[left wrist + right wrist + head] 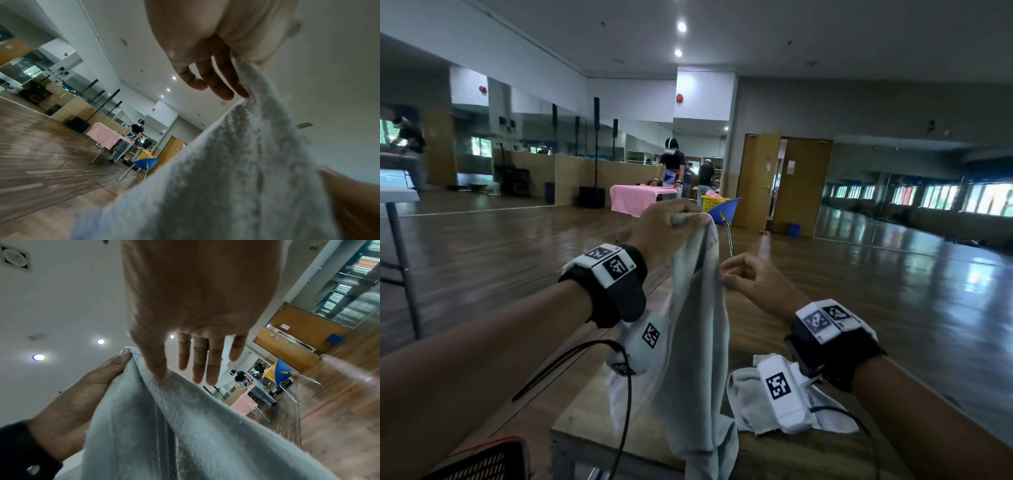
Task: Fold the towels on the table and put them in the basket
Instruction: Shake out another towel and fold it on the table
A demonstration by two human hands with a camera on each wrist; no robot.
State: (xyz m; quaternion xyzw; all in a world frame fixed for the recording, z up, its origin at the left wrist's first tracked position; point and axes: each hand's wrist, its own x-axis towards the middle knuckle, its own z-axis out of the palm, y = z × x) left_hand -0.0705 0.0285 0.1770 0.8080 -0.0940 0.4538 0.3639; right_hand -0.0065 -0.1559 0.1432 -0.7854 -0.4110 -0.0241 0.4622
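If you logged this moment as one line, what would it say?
left hand: grips towel top, lifted | right hand: pinches its edge | second towel: crumpled on table | fold: not begun

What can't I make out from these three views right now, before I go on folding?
- Basket: head view, cut off by the bottom edge; contents unseen.
- Held towel: its lower end leaves the head view's bottom edge; length unknown.
- Second towel on the table: partly hidden by the right wrist camera.
- Right hand: whether it pinches the towel edge is unclear in the head view.
- Left hand: thumb hidden in the left wrist view.
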